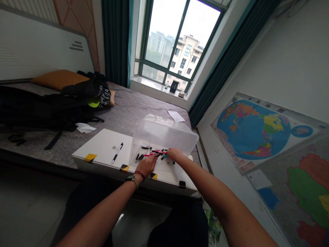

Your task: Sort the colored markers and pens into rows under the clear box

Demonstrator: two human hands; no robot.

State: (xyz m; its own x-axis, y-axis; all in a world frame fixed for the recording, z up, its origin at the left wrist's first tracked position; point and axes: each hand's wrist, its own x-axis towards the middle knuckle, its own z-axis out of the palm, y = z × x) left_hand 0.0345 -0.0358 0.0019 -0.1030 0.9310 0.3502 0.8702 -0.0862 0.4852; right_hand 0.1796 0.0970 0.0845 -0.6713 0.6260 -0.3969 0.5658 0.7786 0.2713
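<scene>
A clear plastic box (164,135) lies tipped on its side on a white board (102,147) at the bed's edge. Several pens, red and black (151,152), lie spilled at its open mouth. My left hand (147,165), with a watch and red band at the wrist, rests among the pens with its fingers curled on them. My right hand (174,154) reaches into the same pile, fingers closed around some pens. One black pen (117,153) lies apart on the board to the left.
The board sits on a grey bed (123,109). Dark bags and clothes (51,103) and an orange pillow (59,79) lie at the left. A paper sheet (176,116) lies near the window (177,44). World maps (257,130) hang on the right wall.
</scene>
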